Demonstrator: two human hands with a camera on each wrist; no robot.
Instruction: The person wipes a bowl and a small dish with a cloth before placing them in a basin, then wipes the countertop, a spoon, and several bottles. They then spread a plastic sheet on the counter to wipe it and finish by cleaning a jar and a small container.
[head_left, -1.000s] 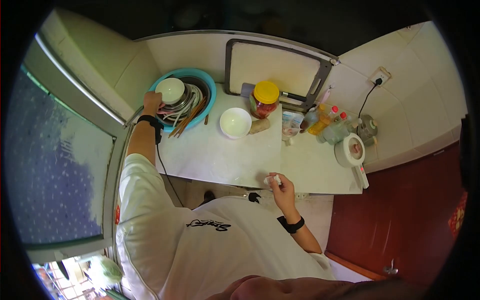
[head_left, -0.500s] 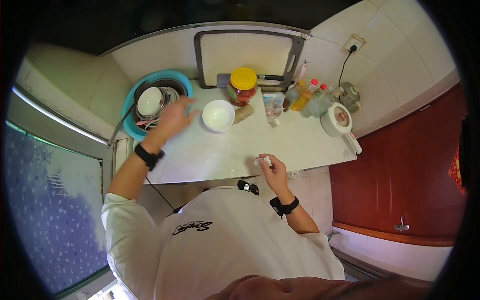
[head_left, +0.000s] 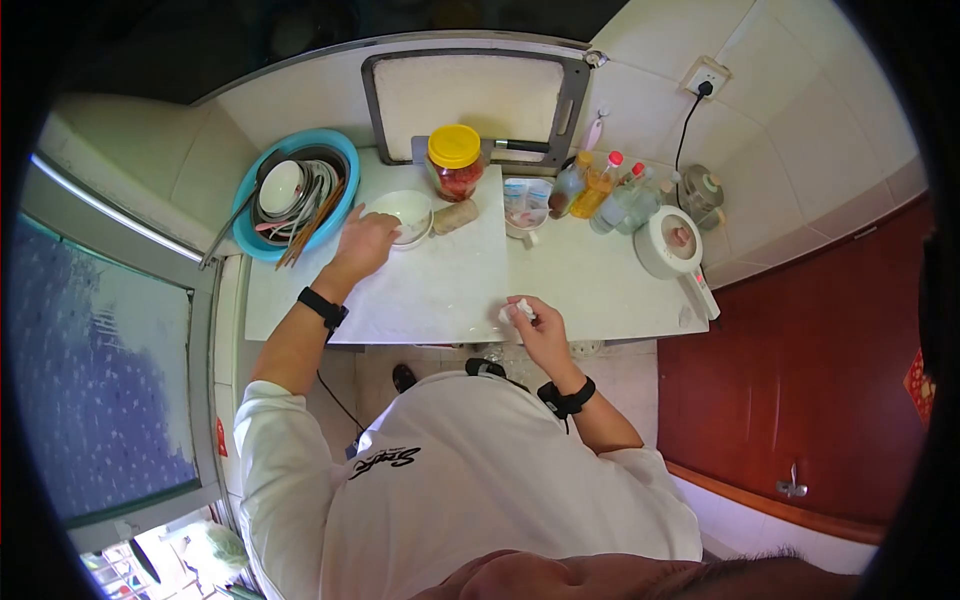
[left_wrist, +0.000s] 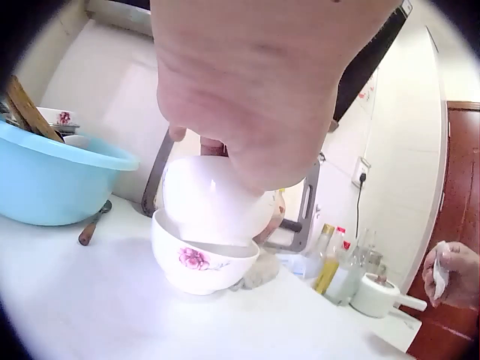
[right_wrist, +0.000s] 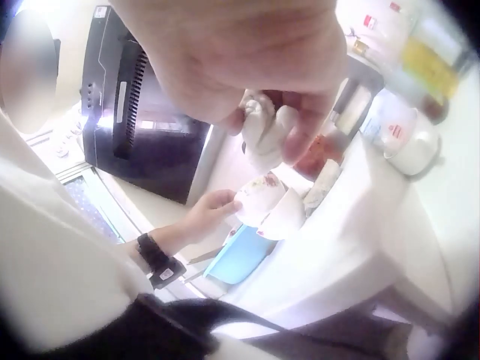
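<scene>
My left hand (head_left: pixel 365 245) grips the rim of a white bowl (left_wrist: pixel 210 191), which sits tilted over a second white bowl (left_wrist: pixel 199 274) with a pink flower on its side. In the left wrist view the upper bowl overlaps the mouth of the lower one, which stands on the counter. My right hand (head_left: pixel 545 335) pinches a crumpled white tissue (right_wrist: pixel 262 139) near the counter's front edge, apart from the bowls. Beside the bowls lie a light brown root-like piece (head_left: pixel 456 217) and a yellow-lidded jar (head_left: pixel 455 160) of red contents.
A blue basin (head_left: pixel 345 165) at the left holds dishes, chopsticks (head_left: pixel 310 228) and a small white bowl (head_left: pixel 282 187). Behind stands a cutting board (head_left: pixel 470 95) against the wall. To the right are several bottles (head_left: pixel 600 190) and a white lidded pot (head_left: pixel 662 240) with a handle.
My left hand has moved from the basin rightward to the bowls on the counter and taken hold of the upper one. My right hand keeps its tissue. The head view has shifted.
</scene>
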